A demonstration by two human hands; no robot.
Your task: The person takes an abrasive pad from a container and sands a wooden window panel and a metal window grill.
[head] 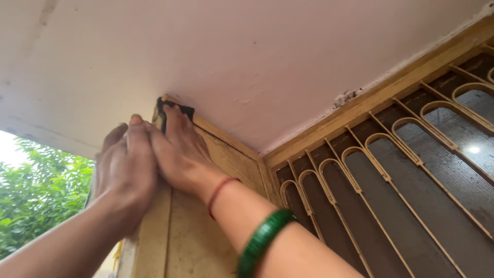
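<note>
A tan wooden door (190,237) stands open, its top corner just under the pale ceiling. My right hand (177,152) lies flat against the door's upper corner and presses a small dark pad (177,110) onto the wood with its fingertips. My left hand (126,170) wraps around the door's outer edge right beside the right one, fingers pointing up. A thin red thread and a green bangle (262,239) sit on my right forearm.
A tan metal grille (391,170) with arched bars over dark mesh fills the right side. The pale pink ceiling (257,56) is close overhead. Green foliage (36,195) shows outside at the lower left.
</note>
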